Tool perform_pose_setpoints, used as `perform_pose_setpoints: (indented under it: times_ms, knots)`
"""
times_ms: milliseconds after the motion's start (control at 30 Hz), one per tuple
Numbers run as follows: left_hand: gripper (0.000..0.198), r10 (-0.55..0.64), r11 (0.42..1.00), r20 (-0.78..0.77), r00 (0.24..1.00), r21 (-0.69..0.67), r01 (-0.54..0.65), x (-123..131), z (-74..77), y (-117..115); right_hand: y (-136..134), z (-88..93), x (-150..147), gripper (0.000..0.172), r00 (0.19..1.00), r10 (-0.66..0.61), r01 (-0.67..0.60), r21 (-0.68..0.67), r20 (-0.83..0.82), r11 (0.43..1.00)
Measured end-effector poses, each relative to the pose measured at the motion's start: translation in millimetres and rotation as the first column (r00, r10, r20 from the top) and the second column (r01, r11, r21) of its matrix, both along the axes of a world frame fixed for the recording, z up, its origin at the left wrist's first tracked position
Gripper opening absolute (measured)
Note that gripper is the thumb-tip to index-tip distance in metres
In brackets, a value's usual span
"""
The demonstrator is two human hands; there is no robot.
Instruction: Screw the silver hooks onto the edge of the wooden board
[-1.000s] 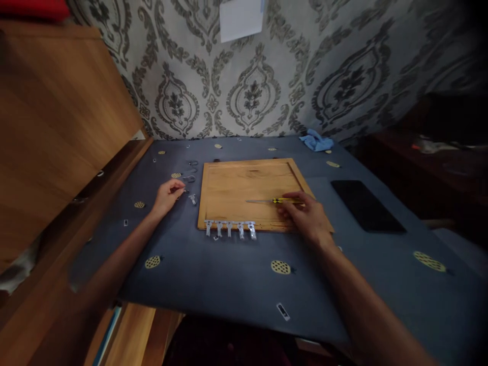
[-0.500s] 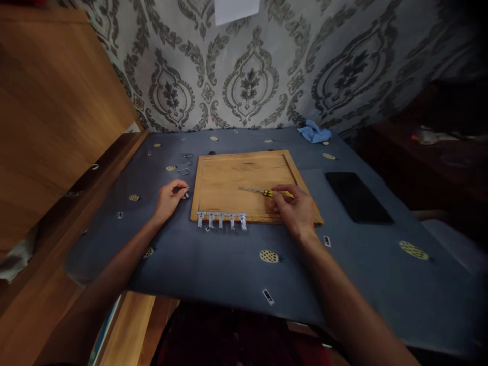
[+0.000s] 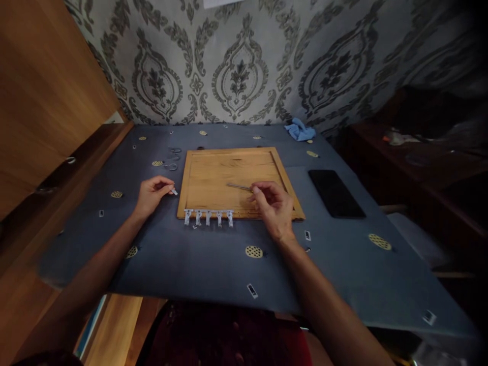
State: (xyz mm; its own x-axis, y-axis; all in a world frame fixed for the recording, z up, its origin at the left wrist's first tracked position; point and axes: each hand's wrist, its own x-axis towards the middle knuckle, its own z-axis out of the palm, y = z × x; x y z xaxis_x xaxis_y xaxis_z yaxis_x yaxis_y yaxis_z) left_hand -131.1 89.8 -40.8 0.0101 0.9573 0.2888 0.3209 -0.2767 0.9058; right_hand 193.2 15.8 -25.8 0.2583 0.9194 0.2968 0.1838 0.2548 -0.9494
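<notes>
My right hand [image 3: 271,207] rests on a wooden board [image 3: 213,175] and is closed round a small screwdriver [image 3: 239,186], whose metal shaft sticks out to the left over the board. My left hand [image 3: 151,193] lies on the blue cloth just left of the board and pinches a small silver metal piece [image 3: 174,191] between its fingertips. A row of several silver metal brackets [image 3: 208,216] sits along the board's near edge, between my two hands.
A black phone [image 3: 334,192] lies right of the board. A crumpled blue cloth [image 3: 299,131] is at the back by the patterned wall. Metal rings [image 3: 172,158] lie left of the board's far corner. A wooden cabinet [image 3: 46,101] stands on the left.
My right hand has closed round the screwdriver and drawn it left along the board. My left hand has picked up the small metal piece. The camera has tilted down and shifted.
</notes>
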Motion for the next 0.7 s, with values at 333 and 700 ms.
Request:
perform_pose_setpoints:
  times_ms: [333, 700]
  knots:
    - [0.012, -0.294, 0.955, -0.014, 0.956, -0.042, 0.293, 78, 64.4, -54, -41, 21.2, -35, 0.02, 0.936, 0.338, -0.339, -0.004, 0.097, 0.941]
    - [0.005, -0.547, 0.828, 0.09, 0.832, -0.084, 0.554, 138, 57.0, -81, -75, 7.4, -22, 0.03, 0.944, 0.307, -0.325, -0.185, -0.12, 0.927]
